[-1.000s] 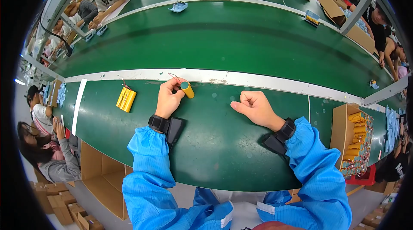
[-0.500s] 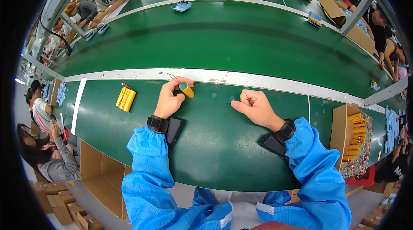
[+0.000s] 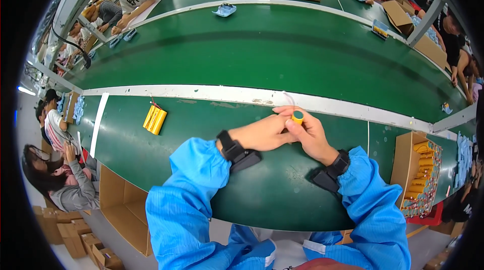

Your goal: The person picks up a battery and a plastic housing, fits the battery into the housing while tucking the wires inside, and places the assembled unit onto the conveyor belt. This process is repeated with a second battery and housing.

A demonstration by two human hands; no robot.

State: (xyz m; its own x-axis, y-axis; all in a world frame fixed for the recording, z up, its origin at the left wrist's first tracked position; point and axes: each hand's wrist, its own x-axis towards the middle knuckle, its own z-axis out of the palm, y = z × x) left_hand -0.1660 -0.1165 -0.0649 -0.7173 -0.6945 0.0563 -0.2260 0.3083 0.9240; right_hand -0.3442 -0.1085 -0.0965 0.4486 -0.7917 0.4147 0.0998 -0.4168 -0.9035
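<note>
My right hand (image 3: pixel 315 139) is closed around a yellow cylindrical battery (image 3: pixel 298 117), its round teal end facing up between thumb and fingers. A thin, blurred wire shows beyond the fingers. My left hand (image 3: pixel 262 135) reaches across and meets the right hand at the battery. Its fingertips are hidden behind the right thumb and fingers, so I cannot tell what they grip. To the left, a yellow battery pack (image 3: pixel 155 119) with red wires lies on the green tabletop (image 3: pixel 201 123), apart from both hands.
On the right stands an open cardboard box (image 3: pixel 403 161) filled with yellow battery packs. A white rail (image 3: pixel 201 91) runs behind my hands, with a green belt (image 3: pixel 252 48) beyond it carrying a blue tray (image 3: pixel 225 10). An open carton (image 3: pixel 123 204) sits below the left edge. Other people work around.
My left hand has moved right, bringing the battery to my right hand, which has opened from its loose fist and closed on it. The whole view has shifted slightly.
</note>
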